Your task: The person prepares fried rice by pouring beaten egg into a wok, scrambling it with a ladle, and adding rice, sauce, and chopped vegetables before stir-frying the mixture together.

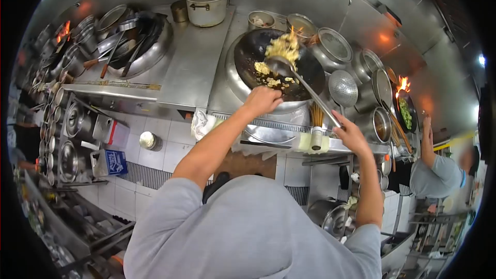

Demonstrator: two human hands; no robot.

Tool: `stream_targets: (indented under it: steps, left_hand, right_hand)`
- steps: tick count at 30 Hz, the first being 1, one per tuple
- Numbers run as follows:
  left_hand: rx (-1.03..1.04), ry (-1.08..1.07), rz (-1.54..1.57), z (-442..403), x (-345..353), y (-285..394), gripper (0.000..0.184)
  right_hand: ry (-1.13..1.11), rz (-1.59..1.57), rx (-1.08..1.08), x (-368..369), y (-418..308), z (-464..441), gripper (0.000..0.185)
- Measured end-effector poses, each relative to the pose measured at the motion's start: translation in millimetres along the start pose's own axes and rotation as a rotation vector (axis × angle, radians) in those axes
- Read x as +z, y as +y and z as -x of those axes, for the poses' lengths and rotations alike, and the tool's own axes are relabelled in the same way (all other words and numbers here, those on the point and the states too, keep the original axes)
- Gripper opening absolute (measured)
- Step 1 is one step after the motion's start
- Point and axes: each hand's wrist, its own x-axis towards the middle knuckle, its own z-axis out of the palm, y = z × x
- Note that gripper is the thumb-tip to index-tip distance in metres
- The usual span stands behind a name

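Note:
A large dark wok [249,53] sits tilted on the stove in front of me. Yellow and brown food [283,47] lies in it, some of it heaped at the far side. My left hand [263,100] is closed at the wok's near rim; what its fingers grip is mostly hidden. In my right hand [351,133] is the handle of a long metal ladle [315,95]. The ladle's bowl is inside the wok, against the food. A small flame shows at the wok's far edge.
Bowls and strainers stand behind and right of the wok, with a perforated skimmer [343,88] and a bamboo brush [316,124] nearby. A white pot [207,5] stands at the back. At the far right a co-worker [443,175] is beside a flaming wok [405,111].

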Motion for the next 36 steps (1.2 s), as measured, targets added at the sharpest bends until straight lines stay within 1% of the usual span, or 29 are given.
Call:
stream_targets:
  steps: [1, 2, 4, 5, 6, 8, 9, 10, 11, 12, 13, 14, 15, 17, 18, 19, 20, 21, 22, 24, 26, 28, 30, 31, 32, 33, 34, 35, 36]
  left_hand:
    - [0.025, 0.026, -0.019, -12, -6, 0, 0.027]
    - [0.034, 0.04, -0.021, -23, -15, 4, 0.027]
    - [-0.007, -0.051, -0.101, -25, -24, 9, 0.023]
    - [-0.028, 0.02, -0.032, -19, -5, 0, 0.024]
    - [-0.023, 0.004, -0.015, -2, 15, -5, 0.024]
    - [-0.006, -0.043, 0.02, 23, 38, -14, 0.025]
    - [0.092, 0.082, 0.034, 46, 40, -10, 0.024]
    - [0.184, 0.209, 0.038, 59, 36, -12, 0.023]
    - [0.195, 0.22, 0.023, 40, 26, -18, 0.023]
    - [0.086, 0.1, -0.062, 33, 21, -13, 0.024]
    - [-0.027, -0.038, -0.128, 34, 25, -5, 0.024]
    - [-0.055, -0.024, -0.03, 19, 28, -9, 0.024]
    - [-0.051, -0.016, -0.019, 4, 37, -23, 0.023]
    - [-0.028, -0.003, -0.02, -17, 54, -45, 0.023]
    - [-0.037, -0.05, -0.035, -22, 56, -52, 0.021]
    - [-0.048, -0.108, -0.053, -23, 50, -52, 0.021]
    - [-0.034, -0.128, -0.07, -17, 47, -49, 0.021]
    - [0.065, 0.034, -0.054, -13, 34, -36, 0.022]
    - [0.175, 0.195, -0.033, -13, 21, -23, 0.026]
    - [0.176, 0.112, 0.026, 6, 21, 6, 0.029]
    - [0.127, 0.07, 0.193, 33, 26, 27, 0.024]
    - [0.118, 0.03, 0.149, 82, 13, 39, 0.016]
    - [-0.005, 0.004, 0.092, 141, -16, 42, 0.01]
    - [-0.175, 0.04, 0.107, 170, -35, 49, 0.008]
    - [-0.284, 0.096, 0.107, 205, -46, 42, 0.009]
    - [-0.455, 0.144, 0.096, 237, -57, 39, 0.009]
    - [-0.632, 0.192, 0.081, 257, -60, 42, 0.01]
    - [-0.656, 0.186, 0.071, 261, -58, 49, 0.01]
    - [-0.698, 0.263, 0.15, 256, -56, 53, 0.011]
  right_hand:
    - [-0.077, 0.0, 0.141, -19, -23, 10, 0.059]
    - [-0.065, 0.008, 0.133, -28, -19, 8, 0.059]
    - [-0.09, -0.015, -0.014, -30, 3, 9, 0.057]
    - [-0.064, 0.087, -0.113, -20, 9, 0, 0.057]
    - [0.055, 0.221, -0.207, 4, 21, -11, 0.058]
    - [0.175, 0.224, -0.276, 36, 55, -32, 0.06]
    - [0.127, 0.154, -0.087, 27, 26, -16, 0.06]
    - [0.193, 0.065, -0.177, 24, 34, -4, 0.06]
    - [0.204, -0.021, -0.147, 19, 47, 0, 0.06]
    - [0.182, -0.106, -0.096, 19, 58, 7, 0.06]
    - [0.14, -0.209, 0.043, 18, 38, 13, 0.06]
    - [0.121, -0.31, 0.175, 14, 14, 14, 0.06]
    - [0.192, -0.224, 0.005, 25, 25, -1, 0.059]
    - [0.257, 0.056, 0.003, 45, 24, -38, 0.06]
    - [0.288, 0.194, -0.007, 57, 27, -55, 0.06]
    - [0.297, 0.173, -0.004, 64, 36, -61, 0.06]
    - [0.241, 0.15, -0.066, 71, 46, -66, 0.06]
    - [0.194, 0.126, -0.135, 76, 52, -78, 0.061]
    - [0.222, 0.098, -0.135, 79, 54, -96, 0.061]
    - [0.15, 0.184, -0.296, 87, 70, -111, 0.06]
    - [0.114, 0.329, -0.077, 75, 19, -120, 0.063]
    - [0.245, 0.361, -0.087, 95, 37, -143, 0.061]
    - [0.218, 0.32, 0.058, 101, 49, -124, 0.068]
    - [0.256, 0.281, 0.038, 105, 60, -101, 0.068]
    - [0.285, 0.244, 0.021, 105, 68, -77, 0.069]
    - [0.269, 0.25, 0.014, 89, 63, -60, 0.069]
    - [0.112, 0.147, 0.046, 68, 53, -41, 0.069]
    - [-0.048, 0.033, 0.083, 60, 52, -30, 0.07]
    - [-0.056, 0.028, -0.023, 59, 61, -41, 0.069]
